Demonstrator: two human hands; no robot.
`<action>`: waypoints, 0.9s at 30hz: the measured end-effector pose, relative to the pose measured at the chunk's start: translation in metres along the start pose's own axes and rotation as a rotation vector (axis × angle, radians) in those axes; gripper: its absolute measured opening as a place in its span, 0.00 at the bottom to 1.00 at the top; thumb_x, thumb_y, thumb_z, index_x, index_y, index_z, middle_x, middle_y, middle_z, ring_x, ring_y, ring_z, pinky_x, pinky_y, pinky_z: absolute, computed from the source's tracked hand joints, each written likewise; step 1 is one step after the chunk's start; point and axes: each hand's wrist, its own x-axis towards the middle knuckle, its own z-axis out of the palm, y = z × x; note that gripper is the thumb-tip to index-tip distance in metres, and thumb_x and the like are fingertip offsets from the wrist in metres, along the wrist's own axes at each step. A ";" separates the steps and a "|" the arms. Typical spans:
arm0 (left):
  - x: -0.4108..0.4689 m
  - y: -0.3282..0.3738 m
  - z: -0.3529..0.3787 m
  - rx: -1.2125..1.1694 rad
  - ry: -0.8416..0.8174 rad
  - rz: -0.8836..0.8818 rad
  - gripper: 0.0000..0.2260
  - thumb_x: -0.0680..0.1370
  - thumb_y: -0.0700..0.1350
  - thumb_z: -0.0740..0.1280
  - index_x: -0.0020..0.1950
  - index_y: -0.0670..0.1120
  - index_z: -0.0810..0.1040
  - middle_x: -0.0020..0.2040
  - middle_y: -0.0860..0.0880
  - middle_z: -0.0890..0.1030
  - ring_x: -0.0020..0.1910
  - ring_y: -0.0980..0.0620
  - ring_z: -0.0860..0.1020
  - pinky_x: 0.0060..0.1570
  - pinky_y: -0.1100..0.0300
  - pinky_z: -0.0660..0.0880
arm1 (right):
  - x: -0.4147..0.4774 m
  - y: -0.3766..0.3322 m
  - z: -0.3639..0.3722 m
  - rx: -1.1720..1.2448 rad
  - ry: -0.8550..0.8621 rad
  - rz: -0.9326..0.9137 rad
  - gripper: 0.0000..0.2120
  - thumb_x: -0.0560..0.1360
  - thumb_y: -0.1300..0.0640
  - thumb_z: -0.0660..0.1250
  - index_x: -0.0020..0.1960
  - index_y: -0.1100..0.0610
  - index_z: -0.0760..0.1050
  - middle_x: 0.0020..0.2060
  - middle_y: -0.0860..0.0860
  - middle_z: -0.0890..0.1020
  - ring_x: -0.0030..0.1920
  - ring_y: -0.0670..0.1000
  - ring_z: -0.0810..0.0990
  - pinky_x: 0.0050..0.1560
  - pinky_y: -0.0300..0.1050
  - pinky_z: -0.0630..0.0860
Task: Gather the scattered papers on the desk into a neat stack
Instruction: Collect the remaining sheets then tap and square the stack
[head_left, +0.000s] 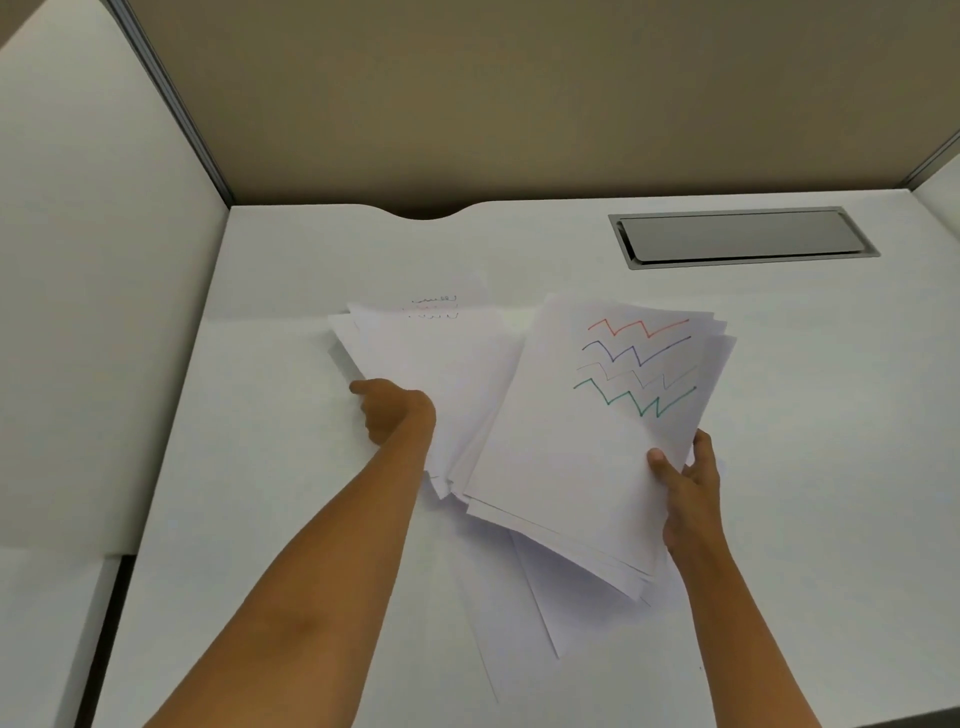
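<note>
My right hand (685, 488) grips the right edge of a bundle of white papers (571, 457), thumb on top; its top sheet bears red, blue, brown and green zigzag lines. The bundle is tilted and fanned, lifted above the white desk (260, 519). My left hand (395, 410) holds the left edge of another batch of white sheets (436, 358), its fingers tucked under them and hidden. A sheet with small scribbles (434, 306) lies flat behind that batch. More loose sheets (535, 597) lie on the desk under the bundle.
A grey metal cable hatch (743, 236) is set into the desk at the back right. Beige and white partition walls (467, 104) close off the back and left sides. A cable notch (423, 213) cuts the desk's rear edge.
</note>
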 end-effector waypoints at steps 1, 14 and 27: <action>0.000 -0.005 -0.002 0.011 0.002 0.079 0.22 0.75 0.41 0.69 0.66 0.39 0.67 0.60 0.38 0.78 0.55 0.38 0.78 0.55 0.47 0.76 | 0.002 0.000 -0.001 0.002 0.005 -0.004 0.21 0.78 0.66 0.62 0.68 0.54 0.65 0.50 0.43 0.80 0.48 0.51 0.80 0.52 0.49 0.76; -0.008 0.024 -0.107 -0.611 -0.378 0.578 0.16 0.72 0.40 0.73 0.60 0.45 0.77 0.54 0.49 0.82 0.49 0.51 0.82 0.48 0.58 0.80 | 0.019 -0.011 -0.025 0.002 0.067 -0.031 0.20 0.77 0.67 0.63 0.66 0.54 0.67 0.56 0.53 0.78 0.51 0.58 0.78 0.59 0.56 0.75; -0.044 -0.007 -0.054 -0.183 -0.710 0.601 0.17 0.74 0.45 0.72 0.61 0.45 0.76 0.55 0.49 0.81 0.52 0.51 0.81 0.51 0.59 0.79 | -0.007 0.000 0.008 -0.065 -0.188 -0.018 0.17 0.77 0.65 0.66 0.65 0.55 0.70 0.49 0.52 0.84 0.44 0.51 0.85 0.41 0.42 0.81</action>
